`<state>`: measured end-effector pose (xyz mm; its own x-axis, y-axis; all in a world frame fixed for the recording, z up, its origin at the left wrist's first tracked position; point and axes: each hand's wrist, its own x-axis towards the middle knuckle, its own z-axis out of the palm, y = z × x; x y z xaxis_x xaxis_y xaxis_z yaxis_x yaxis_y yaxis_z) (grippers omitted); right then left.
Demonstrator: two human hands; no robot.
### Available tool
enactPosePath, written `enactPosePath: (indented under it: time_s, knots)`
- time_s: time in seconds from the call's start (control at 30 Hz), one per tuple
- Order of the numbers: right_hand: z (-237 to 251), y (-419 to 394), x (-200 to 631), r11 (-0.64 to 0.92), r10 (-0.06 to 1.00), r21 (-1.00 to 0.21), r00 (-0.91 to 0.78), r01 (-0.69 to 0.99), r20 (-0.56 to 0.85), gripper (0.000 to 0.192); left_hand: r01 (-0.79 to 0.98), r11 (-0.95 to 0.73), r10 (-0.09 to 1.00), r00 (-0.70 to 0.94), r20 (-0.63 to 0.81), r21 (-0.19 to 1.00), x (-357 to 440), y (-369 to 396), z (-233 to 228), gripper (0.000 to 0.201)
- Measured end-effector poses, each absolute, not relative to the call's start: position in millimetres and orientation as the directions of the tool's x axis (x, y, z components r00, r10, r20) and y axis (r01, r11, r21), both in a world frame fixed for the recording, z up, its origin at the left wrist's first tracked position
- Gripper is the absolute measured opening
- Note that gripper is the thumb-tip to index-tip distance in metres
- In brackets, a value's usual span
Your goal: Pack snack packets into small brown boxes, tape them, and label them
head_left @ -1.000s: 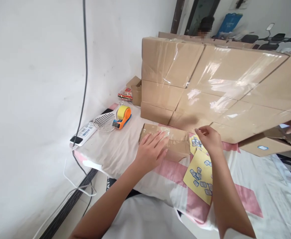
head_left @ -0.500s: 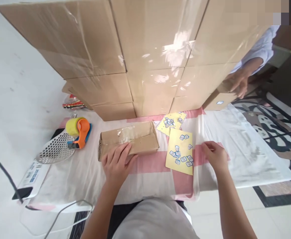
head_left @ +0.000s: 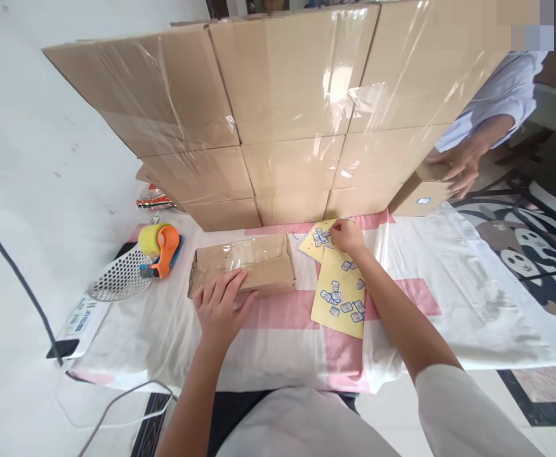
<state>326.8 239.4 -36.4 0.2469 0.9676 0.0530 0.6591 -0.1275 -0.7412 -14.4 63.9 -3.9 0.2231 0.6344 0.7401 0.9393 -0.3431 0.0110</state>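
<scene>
A small taped cardboard box (head_left: pixel 263 260) lies on the cloth in front of me. My left hand (head_left: pixel 219 301) rests on its near left part, fingers stretched over the top and thumb along the near side. Further right, my right hand (head_left: pixel 348 235) is over the far yellow sheet (head_left: pixel 309 246), which carries small blue-edged stickers. Its fingertips are pinched together at the sheet; whether something sits between them is hidden. Another yellow sheet (head_left: pixel 323 317) with several loose stickers overlaps the first and lies under my right forearm.
Tall stacked cardboard boxes (head_left: pixel 287 76), wrapped in clear tape, stand behind. On the left are an orange tape dispenser (head_left: pixel 167 244) with a yellow roll and a white perforated scoop (head_left: pixel 120 279). At right, a co-worker's hand (head_left: pixel 468 162) touches a box (head_left: pixel 416 193) with a sticker on it.
My right hand has moved left and away from me, from the cloth onto the far yellow sheet, and covers one sticker there. My left hand stays on the small box. The view has shifted slightly.
</scene>
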Motion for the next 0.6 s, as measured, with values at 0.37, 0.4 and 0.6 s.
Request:
enactPosePath:
  time_s: [0.37,0.4,0.6]
  knots:
    - [-25.5,197.1,326.6,0.089,0.955,-0.944,0.242,0.317,0.171,0.021,0.936,-0.350,0.637,0.225,0.737,0.017,-23.8,67.7,-13.7,0.046]
    - [-29.0,197.6,325.6,0.080,0.961,-0.956,0.233,0.281,0.149,0.022,0.937,-0.349,0.627,0.235,0.742,-0.002,-23.9,68.1,-13.0,0.046]
    - [-43.1,204.0,323.6,0.027,0.977,-0.997,0.211,0.076,0.042,0.035,0.931,-0.361,0.601,0.270,0.752,-0.045,-23.2,66.8,-8.9,0.043]
